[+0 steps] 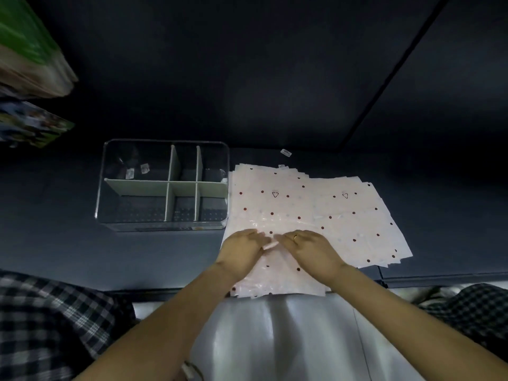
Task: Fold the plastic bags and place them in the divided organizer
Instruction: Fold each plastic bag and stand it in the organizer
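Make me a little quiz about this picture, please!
1. True or false: the clear organizer already holds folded bags.
2. On which side of the organizer do the spotted bags lie? A) left B) right C) inside it
3. What shows on a finger of the right hand?

Key:
1. False, no bags are in it.
2. B.
3. A ring. Both it and the left hand rest on the nearest bag.

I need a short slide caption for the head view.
Both hands pinch a dotted plastic bag beside the divided organizer.
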Action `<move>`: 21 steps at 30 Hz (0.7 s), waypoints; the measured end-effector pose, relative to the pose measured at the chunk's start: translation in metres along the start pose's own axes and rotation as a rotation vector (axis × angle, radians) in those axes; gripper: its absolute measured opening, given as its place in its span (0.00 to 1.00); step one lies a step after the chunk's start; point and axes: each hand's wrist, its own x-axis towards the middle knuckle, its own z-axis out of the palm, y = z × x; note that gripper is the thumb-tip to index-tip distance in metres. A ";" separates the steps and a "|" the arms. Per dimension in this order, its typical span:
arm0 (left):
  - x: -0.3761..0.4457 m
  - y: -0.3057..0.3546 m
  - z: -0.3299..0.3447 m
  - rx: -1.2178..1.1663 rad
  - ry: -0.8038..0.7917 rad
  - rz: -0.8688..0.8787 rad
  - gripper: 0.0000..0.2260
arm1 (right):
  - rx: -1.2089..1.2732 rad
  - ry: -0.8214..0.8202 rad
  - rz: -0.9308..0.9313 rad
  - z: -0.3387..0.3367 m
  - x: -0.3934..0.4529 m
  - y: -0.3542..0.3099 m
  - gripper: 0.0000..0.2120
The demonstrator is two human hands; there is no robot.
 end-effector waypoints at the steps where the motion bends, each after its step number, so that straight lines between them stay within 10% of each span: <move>1: 0.001 -0.002 -0.015 -0.042 0.020 -0.030 0.16 | 0.011 0.016 0.011 -0.012 0.007 0.002 0.32; 13: -0.051 -0.126 -0.191 -0.571 -0.013 -0.176 0.06 | 0.635 0.061 0.258 -0.103 0.171 -0.061 0.09; 21: -0.079 -0.228 -0.186 -0.312 0.031 -0.450 0.02 | 0.718 -0.037 0.399 -0.074 0.262 -0.101 0.09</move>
